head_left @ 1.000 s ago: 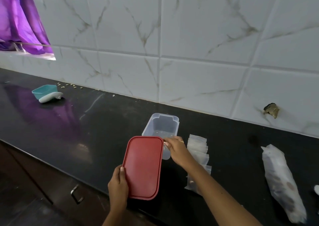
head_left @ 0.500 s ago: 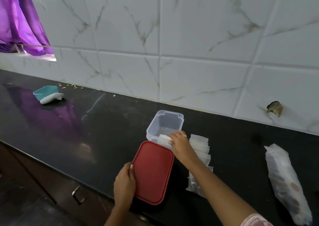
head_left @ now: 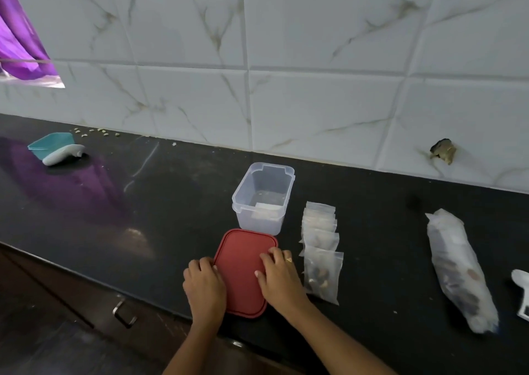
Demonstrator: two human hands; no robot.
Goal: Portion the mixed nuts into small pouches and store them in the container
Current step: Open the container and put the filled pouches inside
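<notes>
A red lid [head_left: 243, 271] lies flat on the black counter [head_left: 143, 203], just in front of a clear open container [head_left: 259, 227]. One pouch [head_left: 264, 214] sits inside the container. My left hand [head_left: 204, 289] grips the lid's left edge. The fingers of my right hand [head_left: 279, 277] rest on top of the lid at its right side. To the right of the container, several small clear pouches of mixed nuts [head_left: 320, 248] lie in an overlapping row. Further right lies a large clear bag of nuts [head_left: 458, 271].
A teal and white object [head_left: 55, 148] sits at the far left, with loose nuts [head_left: 91, 133] scattered by the tiled wall. A white item [head_left: 522, 297] shows at the right edge. The counter's front edge runs under my wrists, with a drawer handle [head_left: 123, 314] below.
The lid came down from tilted in the air to flat on the counter. My right hand left the container, where a pouch now lies, and moved onto the lid.
</notes>
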